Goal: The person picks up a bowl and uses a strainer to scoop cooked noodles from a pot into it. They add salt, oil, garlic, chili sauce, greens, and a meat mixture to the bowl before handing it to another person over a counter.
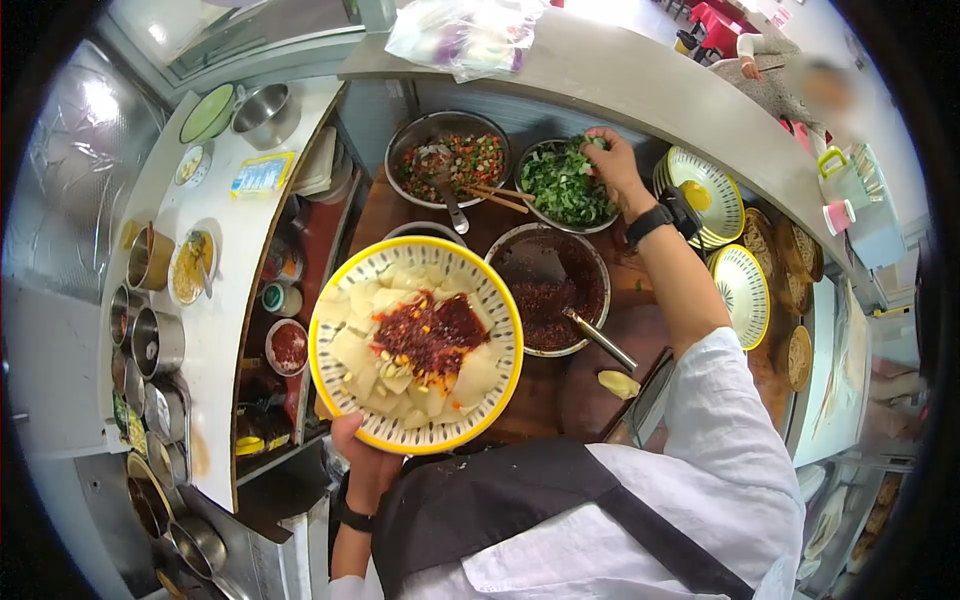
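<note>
My left hand point(366, 452) grips the near rim of a yellow-rimmed patterned bowl point(336, 412), holding it up in front of me. Inside lie pale flat slices point(350, 300) topped with red chili sauce point(428, 335) and a few nuts. My right hand point(614, 165) is at the far side of a metal bowl of chopped greens point(560, 188), its fingers pinched on some of the leaves. Left of it, chopsticks and a spoon point(452, 208) rest in a bowl of diced red and green vegetables point(470, 155). A pot of dark chili oil point(530, 265) holds a ladle point(602, 340).
Stacked patterned bowls point(740, 295) and baskets of noodles point(798, 360) stand at the right. A white side counter point(220, 350) on the left carries pots and small bowls. A plastic bag point(465, 35) lies on the ledge ahead. Another person point(775, 75) is beyond it.
</note>
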`<state>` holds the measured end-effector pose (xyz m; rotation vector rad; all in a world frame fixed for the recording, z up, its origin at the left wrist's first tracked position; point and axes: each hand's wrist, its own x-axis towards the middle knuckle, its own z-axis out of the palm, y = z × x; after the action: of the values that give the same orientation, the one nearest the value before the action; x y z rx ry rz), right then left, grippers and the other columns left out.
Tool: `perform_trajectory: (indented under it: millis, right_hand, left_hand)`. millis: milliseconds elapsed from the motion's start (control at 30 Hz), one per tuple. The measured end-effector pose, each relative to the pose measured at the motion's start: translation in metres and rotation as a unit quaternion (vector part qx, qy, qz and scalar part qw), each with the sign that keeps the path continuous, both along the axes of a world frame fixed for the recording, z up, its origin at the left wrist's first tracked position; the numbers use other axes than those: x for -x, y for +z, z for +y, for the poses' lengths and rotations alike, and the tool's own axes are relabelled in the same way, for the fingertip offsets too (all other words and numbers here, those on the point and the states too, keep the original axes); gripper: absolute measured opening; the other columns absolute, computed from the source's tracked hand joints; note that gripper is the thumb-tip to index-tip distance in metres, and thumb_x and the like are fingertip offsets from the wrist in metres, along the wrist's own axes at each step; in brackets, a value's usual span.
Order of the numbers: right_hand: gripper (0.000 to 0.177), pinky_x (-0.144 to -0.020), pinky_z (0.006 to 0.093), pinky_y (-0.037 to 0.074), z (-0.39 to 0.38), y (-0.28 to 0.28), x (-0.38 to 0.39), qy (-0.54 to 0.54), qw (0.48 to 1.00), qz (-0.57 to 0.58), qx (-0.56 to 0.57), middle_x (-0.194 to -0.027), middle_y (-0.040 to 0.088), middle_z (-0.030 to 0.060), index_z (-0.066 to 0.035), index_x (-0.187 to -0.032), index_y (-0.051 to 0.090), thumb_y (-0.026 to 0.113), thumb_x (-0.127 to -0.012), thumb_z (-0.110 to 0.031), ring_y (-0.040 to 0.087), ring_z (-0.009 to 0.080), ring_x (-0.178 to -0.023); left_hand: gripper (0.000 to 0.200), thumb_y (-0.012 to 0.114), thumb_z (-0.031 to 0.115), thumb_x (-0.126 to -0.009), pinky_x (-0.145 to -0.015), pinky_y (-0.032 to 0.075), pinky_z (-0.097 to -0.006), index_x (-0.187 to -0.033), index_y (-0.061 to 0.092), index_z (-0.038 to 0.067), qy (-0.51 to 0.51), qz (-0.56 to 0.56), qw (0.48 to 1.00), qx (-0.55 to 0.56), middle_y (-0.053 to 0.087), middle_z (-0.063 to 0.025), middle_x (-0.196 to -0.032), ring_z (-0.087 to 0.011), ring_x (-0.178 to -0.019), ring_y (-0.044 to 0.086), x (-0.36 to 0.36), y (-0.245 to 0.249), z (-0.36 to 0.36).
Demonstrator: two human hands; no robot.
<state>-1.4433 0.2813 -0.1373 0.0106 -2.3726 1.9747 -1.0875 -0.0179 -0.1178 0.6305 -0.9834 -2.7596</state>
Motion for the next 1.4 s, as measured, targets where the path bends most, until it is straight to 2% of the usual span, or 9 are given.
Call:
perform_trajectory:
  millis: [267, 367, 500, 900, 1133, 1233, 1300, 1367, 1400]
  right_hand:
    - [0.022, -0.058, 0.0219, 0.048, -0.057, 0.107, -0.118, 0.178, 0.969, 0.032, 0.169, -0.086, 0.058, 0.0019, -0.007, -0.098, 0.055, 0.059, -0.077, -0.001, 0.057, 0.0098, -0.071]
    - [0.027, -0.069, 0.0238, 0.048, -0.080, 0.130, -0.158, 0.300, 0.949, 0.092, -0.034, -0.091, 0.058, 0.0039, -0.004, -0.100, 0.055, 0.063, -0.074, -0.006, 0.057, 0.0134, -0.077]
    - [0.035, -0.080, 0.0331, 0.045, -0.105, 0.125, -0.182, 0.432, 0.830, 0.274, -0.221, -0.099, 0.056, 0.0113, -0.007, -0.102, 0.056, 0.069, -0.071, -0.016, 0.055, 0.0261, -0.092]
    - [0.027, -0.072, 0.0332, 0.047, -0.109, 0.133, -0.232, 0.368, 0.814, 0.384, -0.232, -0.091, 0.059, 0.0118, -0.006, -0.101, 0.055, 0.062, -0.075, -0.011, 0.058, 0.0290, -0.083]
    - [0.012, -0.066, 0.0315, 0.048, -0.101, 0.145, -0.259, 0.310, 0.857, 0.327, -0.251, -0.084, 0.060, 0.0098, -0.003, -0.086, 0.056, 0.060, -0.076, -0.008, 0.059, 0.0266, -0.078]
    - [0.017, -0.066, 0.0299, 0.047, -0.099, 0.140, -0.262, 0.292, 0.837, 0.409, -0.218, -0.089, 0.060, 0.0103, -0.003, -0.092, 0.057, 0.061, -0.077, -0.009, 0.059, 0.0251, -0.081]
    - [0.022, -0.067, 0.0295, 0.047, -0.101, 0.128, -0.265, 0.380, 0.712, 0.471, -0.356, -0.091, 0.060, 0.0111, -0.003, -0.097, 0.057, 0.062, -0.077, -0.010, 0.059, 0.0245, -0.083]
    - [0.022, -0.065, 0.0297, 0.047, -0.102, 0.126, -0.265, 0.366, 0.712, 0.485, -0.352, -0.089, 0.060, 0.0107, -0.004, -0.098, 0.058, 0.063, -0.078, -0.012, 0.059, 0.0242, -0.079]
    - [0.020, -0.064, 0.0288, 0.046, -0.102, 0.133, -0.268, 0.347, 0.780, 0.432, -0.290, -0.087, 0.060, 0.0101, -0.004, -0.096, 0.058, 0.062, -0.078, -0.011, 0.059, 0.0225, -0.076]
  left_hand:
    - [0.066, 0.046, 0.020, -0.069, -0.098, 0.037, -0.0405, -0.128, 0.030, -0.002, -0.068, 0.033, 0.994, -0.073, 0.043, -0.0176, -0.125, -0.0297, -0.115, 0.045, 0.015, -0.005, 0.012]
    - [0.066, 0.047, 0.021, -0.069, -0.097, 0.036, -0.0397, -0.128, 0.031, -0.003, -0.112, 0.053, 0.989, -0.085, 0.044, -0.0177, -0.125, -0.0297, -0.113, 0.045, 0.012, -0.002, 0.016]
    - [0.067, 0.050, 0.021, -0.067, -0.096, 0.037, -0.0393, -0.127, 0.032, -0.003, -0.151, 0.056, 0.982, -0.099, 0.045, -0.0175, -0.124, -0.0300, -0.110, 0.047, 0.001, -0.003, 0.021]
    - [0.067, 0.050, 0.021, -0.065, -0.096, 0.036, -0.0417, -0.126, 0.034, -0.002, -0.151, 0.089, 0.975, -0.137, 0.046, -0.0177, -0.122, -0.0319, -0.111, 0.046, -0.033, -0.009, 0.022]
    - [0.067, 0.049, 0.021, -0.066, -0.096, 0.036, -0.0411, -0.126, 0.033, -0.003, -0.164, 0.116, 0.969, -0.144, 0.045, -0.0178, -0.123, -0.0312, -0.111, 0.046, -0.047, -0.019, 0.027]
    - [0.066, 0.048, 0.021, -0.067, -0.097, 0.036, -0.0409, -0.126, 0.033, -0.003, -0.158, 0.118, 0.970, -0.140, 0.045, -0.0178, -0.123, -0.0308, -0.111, 0.046, -0.049, -0.015, 0.026]
    - [0.065, 0.048, 0.022, -0.067, -0.097, 0.036, -0.0408, -0.126, 0.033, -0.003, -0.156, 0.115, 0.971, -0.138, 0.045, -0.0177, -0.123, -0.0306, -0.111, 0.046, -0.053, -0.014, 0.027]
    - [0.065, 0.047, 0.024, -0.067, -0.097, 0.035, -0.0411, -0.126, 0.034, -0.002, -0.145, 0.108, 0.976, -0.119, 0.045, -0.0176, -0.123, -0.0308, -0.112, 0.046, -0.053, -0.016, 0.025]
    - [0.065, 0.047, 0.024, -0.067, -0.097, 0.035, -0.0411, -0.126, 0.034, -0.002, -0.141, 0.108, 0.977, -0.120, 0.045, -0.0176, -0.123, -0.0308, -0.112, 0.046, -0.056, -0.016, 0.024]
